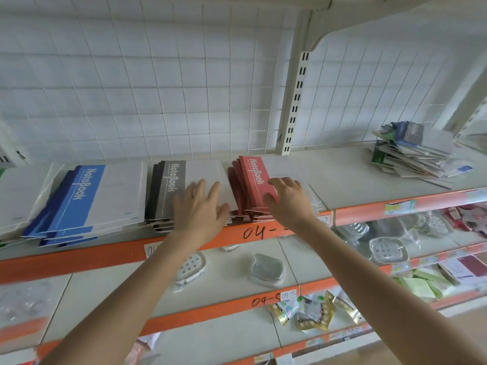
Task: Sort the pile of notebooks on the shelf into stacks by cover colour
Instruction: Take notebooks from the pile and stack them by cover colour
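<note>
I am looking at the unsorted pile of notebooks [413, 154], which is lying far out on the right of the top shelf [342, 177], skewed and fanned, with its covers pointing several ways. It is sitting well apart from both hands and to their right, so the right hand [287, 198] is the nearer one for the next reach.

That hand is resting on the red stack [253, 180], fingers loosely bent over the white part of the top cover and thumb on the red band. It appears to be pressing rather than pinching, though the view is soft there. The left hand [200, 206] is lying flat with fingers spread on the top of the grey stack [171, 185], just beside the red one. The blue stack [79, 201] is sitting further left, untouched.

All three stacks are running with their long axis near to far, coloured bands on the left. Their near ends are reaching the orange shelf lip [105, 254], so I am judging that there is little margin toward me.

Bare shelf is lying between the red stack and the pile, giving room for a sideways sweep or a fourth stack. The slotted upright [295, 101] is standing behind that gap, against the back wall.
</note>
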The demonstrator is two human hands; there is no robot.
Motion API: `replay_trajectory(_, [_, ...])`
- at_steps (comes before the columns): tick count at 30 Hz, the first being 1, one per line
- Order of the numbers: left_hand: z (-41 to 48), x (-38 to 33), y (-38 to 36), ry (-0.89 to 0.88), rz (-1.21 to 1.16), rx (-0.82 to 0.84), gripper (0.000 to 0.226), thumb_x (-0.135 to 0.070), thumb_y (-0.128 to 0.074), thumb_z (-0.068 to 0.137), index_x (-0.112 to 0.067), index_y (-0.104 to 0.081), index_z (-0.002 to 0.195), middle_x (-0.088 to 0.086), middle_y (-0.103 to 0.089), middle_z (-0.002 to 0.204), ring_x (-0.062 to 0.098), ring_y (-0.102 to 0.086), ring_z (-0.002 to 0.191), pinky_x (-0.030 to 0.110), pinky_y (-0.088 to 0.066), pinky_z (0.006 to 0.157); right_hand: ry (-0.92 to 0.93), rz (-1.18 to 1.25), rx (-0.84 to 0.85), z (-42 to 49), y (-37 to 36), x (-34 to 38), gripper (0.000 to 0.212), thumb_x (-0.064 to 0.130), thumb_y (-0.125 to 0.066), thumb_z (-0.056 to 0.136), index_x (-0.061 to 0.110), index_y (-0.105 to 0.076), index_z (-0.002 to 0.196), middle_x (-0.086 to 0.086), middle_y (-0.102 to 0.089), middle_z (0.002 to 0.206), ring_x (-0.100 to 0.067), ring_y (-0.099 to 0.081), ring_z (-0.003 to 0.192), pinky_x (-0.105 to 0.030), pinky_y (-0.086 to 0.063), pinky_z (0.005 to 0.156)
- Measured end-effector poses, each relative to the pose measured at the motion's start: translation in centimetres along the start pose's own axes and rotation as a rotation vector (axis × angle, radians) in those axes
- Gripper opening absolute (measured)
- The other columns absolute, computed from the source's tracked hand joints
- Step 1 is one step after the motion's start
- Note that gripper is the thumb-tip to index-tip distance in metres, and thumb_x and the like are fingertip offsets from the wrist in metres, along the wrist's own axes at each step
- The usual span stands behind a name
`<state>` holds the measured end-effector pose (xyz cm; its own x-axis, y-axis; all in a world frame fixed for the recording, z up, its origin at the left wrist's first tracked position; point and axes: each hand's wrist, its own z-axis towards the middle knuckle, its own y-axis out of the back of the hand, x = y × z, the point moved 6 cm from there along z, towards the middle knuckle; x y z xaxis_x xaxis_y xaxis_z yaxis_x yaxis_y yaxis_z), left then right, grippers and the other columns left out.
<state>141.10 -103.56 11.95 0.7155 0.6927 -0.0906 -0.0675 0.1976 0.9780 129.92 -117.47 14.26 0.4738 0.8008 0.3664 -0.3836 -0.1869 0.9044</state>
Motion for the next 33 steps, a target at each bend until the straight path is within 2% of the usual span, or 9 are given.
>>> replay_trajectory(3, [1.7, -2.9, 0.9, -0.078, -0.064, -0.02, 0.058, -0.051, -0.026, 0.097, -0.022, -0.02, 0.148, 0.01, -0.021, 0.153, 0.029, -0.015, 0.142, 0.051, -0.024, 0.11, -0.066, -0.108, -0.013, 0.1, 1.1, -2.4, 0.043, 0.032, -0.039, 0.098, 0.017, -0.04, 0.138, -0.005, -0.043, 0.14, -0.025, -0.035, 0.13, -0.04, -0.031, 0.105])
replay_trajectory(7, [3.9, -8.5, 1.6, -0.237, -0.08, -0.067, 0.058, -0.05, -0.027, 0.096, -0.02, -0.024, 0.146, 0.01, -0.03, 0.149, 0.029, -0.025, 0.138, 0.047, -0.029, 0.105, -0.177, -0.183, -0.039, -0.5, 3.0, -6.9, 0.044, 0.036, -0.036, 0.098, 0.016, -0.041, 0.137, -0.007, -0.046, 0.135, -0.027, -0.037, 0.127, -0.039, -0.032, 0.1])
replay_trajectory(11, [5.0, -14.8, 1.2, -0.356, -0.083, -0.025, 0.058, -0.05, -0.027, 0.097, -0.021, -0.022, 0.147, 0.01, -0.025, 0.152, 0.028, -0.021, 0.139, 0.046, -0.026, 0.107, -0.294, -0.199, -0.066, -1.9, 5.0, -12.8, 0.043, 0.036, -0.037, 0.098, 0.016, -0.042, 0.136, -0.007, -0.046, 0.135, -0.027, -0.038, 0.126, -0.039, -0.034, 0.099])
replay_trajectory(15, [5.7, -21.4, 0.1, -0.456, -0.08, -0.008, 0.057, -0.051, -0.031, 0.095, -0.02, -0.03, 0.143, 0.009, -0.026, 0.15, 0.027, -0.024, 0.137, 0.043, -0.029, 0.103, -0.388, -0.21, -0.082, -3.5, 7.3, -19.4, 0.043, 0.036, -0.039, 0.097, 0.015, -0.043, 0.135, -0.007, -0.046, 0.134, -0.029, -0.038, 0.126, -0.041, -0.035, 0.099])
replay_trajectory(21, [6.7, -31.6, -2.1, -0.449, -0.128, 0.002, 0.055, -0.049, -0.033, 0.096, -0.021, -0.031, 0.143, 0.008, -0.026, 0.151, 0.025, -0.021, 0.139, 0.04, -0.026, 0.105, -0.444, -0.227, -0.099, -4.9, 12.0, -30.1, 0.043, 0.036, -0.039, 0.097, 0.015, -0.044, 0.135, -0.008, -0.046, 0.135, -0.028, -0.039, 0.126, -0.041, -0.038, 0.098])
replay_trajectory(26, [7.7, -39.8, -3.5, -0.433, -0.113, -0.001, 0.055, -0.049, -0.032, 0.096, -0.02, -0.031, 0.142, 0.009, -0.031, 0.146, 0.025, -0.025, 0.136, 0.039, -0.029, 0.101, -0.448, -0.263, -0.093, -5.7, 15.9, -38.1, 0.043, 0.037, -0.039, 0.097, 0.015, -0.043, 0.134, -0.008, -0.044, 0.138, -0.029, -0.039, 0.126, -0.04, -0.036, 0.099])
replay_trajectory(33, [9.9, -47.1, -5.1, -0.413, -0.112, 0.03, 0.053, -0.048, -0.031, 0.097, -0.02, -0.031, 0.142, 0.007, -0.03, 0.147, 0.024, -0.025, 0.135, 0.038, -0.029, 0.101, -0.458, -0.235, -0.042, -4.5, 17.6, -45.9, 0.041, 0.036, -0.039, 0.097, 0.015, -0.045, 0.132, -0.01, -0.047, 0.134, -0.033, -0.04, 0.123, -0.043, -0.038, 0.097])
